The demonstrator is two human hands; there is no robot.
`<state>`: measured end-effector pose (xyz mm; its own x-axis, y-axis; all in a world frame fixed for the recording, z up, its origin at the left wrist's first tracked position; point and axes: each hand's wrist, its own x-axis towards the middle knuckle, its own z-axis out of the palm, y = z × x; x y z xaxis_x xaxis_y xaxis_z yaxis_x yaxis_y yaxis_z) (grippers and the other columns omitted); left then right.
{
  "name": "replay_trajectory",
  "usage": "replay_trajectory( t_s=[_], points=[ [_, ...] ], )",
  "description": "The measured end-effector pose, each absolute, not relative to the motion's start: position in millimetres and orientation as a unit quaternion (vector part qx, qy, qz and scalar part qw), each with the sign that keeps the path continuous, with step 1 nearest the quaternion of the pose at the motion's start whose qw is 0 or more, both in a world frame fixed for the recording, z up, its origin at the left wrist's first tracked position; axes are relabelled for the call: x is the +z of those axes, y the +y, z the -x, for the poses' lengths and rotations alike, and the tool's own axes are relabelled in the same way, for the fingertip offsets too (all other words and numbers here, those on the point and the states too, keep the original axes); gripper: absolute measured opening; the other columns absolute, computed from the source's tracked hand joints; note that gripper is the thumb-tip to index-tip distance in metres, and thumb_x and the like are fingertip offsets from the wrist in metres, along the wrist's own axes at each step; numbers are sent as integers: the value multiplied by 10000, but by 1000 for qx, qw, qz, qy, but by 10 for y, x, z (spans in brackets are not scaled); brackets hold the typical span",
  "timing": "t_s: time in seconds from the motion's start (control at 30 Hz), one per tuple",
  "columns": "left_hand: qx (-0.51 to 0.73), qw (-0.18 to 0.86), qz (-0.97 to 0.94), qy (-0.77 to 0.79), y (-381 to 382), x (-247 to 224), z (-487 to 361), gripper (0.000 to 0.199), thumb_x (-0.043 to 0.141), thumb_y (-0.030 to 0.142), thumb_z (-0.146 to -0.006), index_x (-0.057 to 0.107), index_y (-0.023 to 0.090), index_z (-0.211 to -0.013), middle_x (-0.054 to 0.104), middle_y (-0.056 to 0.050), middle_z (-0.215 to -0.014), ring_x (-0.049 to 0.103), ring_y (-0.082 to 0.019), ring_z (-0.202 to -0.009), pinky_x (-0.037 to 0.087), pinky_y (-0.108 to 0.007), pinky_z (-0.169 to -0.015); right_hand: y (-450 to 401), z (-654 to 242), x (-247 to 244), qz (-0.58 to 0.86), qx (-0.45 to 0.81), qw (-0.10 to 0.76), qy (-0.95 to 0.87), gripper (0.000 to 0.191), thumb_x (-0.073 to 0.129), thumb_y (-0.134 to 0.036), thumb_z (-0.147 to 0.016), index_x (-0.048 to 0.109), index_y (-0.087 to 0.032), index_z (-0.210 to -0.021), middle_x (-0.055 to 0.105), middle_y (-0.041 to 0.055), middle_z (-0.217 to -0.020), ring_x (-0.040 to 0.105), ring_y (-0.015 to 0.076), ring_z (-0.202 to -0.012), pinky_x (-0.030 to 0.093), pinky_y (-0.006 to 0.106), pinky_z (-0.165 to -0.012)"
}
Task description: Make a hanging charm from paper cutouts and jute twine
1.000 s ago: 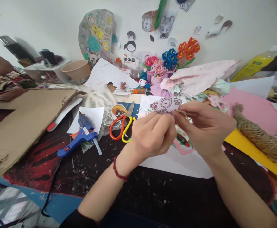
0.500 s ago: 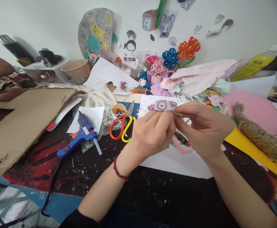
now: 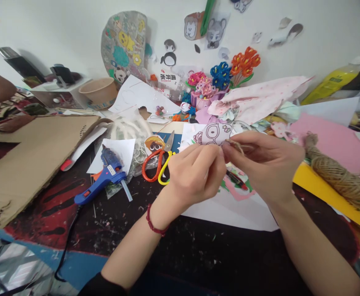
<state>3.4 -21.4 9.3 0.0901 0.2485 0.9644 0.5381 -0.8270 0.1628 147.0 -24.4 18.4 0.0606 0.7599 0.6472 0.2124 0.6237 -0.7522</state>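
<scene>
Hands meet over the middle of the desk (image 3: 75,213), both pinching small things. Left hand (image 3: 195,174) is closed, thumb and forefinger clamped on the lower edge of a paper cutout (image 3: 214,134), a pinkish cartoon figure with round eyes, held upright just above the white sheet (image 3: 229,211). Right hand (image 3: 264,164) is closed too, fingertips pinched on a short bit of twine (image 3: 235,144) right at the cutout's right edge; twine and cutout touch or nearly so, can't tell if they're joined.

Handling guess: the cutout looks light and thin, bends and creases easily, tears if tugged, so take it at the edge with a soft pinch, away from the printed face. Twine looks rough, limp and fuzzy, not slippery; grip it close to the end or it flops.

Around: twine bundle (image 3: 337,181) lies at right on a yellow sheet (image 3: 321,191), a pink sheet (image 3: 334,142) behind it. Scissors (image 3: 156,164) with red and yellow handles sit just left of the left hand. Blue glue gun (image 3: 101,181) further left, nozzle toward the scissors, cord running off the desk's near edge. Cardboard (image 3: 28,160) at far left. Paper bowl (image 3: 99,91) and pipe-cleaner flowers (image 3: 226,74) at the back by the wall. Red string bracelet (image 3: 153,224) on the left wrist.
</scene>
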Motion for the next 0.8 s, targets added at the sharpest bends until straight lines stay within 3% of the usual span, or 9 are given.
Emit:
replay_trajectory(
  t_s=[0.43, 0.8],
  points=[
    [-593, 138, 743, -280, -160, 41, -60, 225, 512, 66, -906, 488, 181, -714, 503, 38, -558, 419, -81, -501, 347, -234, -499, -247, -1476, 166, 364, 208, 615, -668, 136, 772, -143, -762, 750, -234, -861, 717, -10, -764, 679, 133, -645, 612, 277, -621],
    [-606, 145, 735, -268, -220, 89, -33, 205, 544, 43, -855, 493, 185, -717, 429, 53, -537, 354, -83, -482, 299, -256, -465, -242, -1471, 168, 364, 194, 619, -669, 153, 749, -141, -795, 747, -287, -842, 692, -20, -712, 648, 138, -577, 601, 291, -559]
  ],
)
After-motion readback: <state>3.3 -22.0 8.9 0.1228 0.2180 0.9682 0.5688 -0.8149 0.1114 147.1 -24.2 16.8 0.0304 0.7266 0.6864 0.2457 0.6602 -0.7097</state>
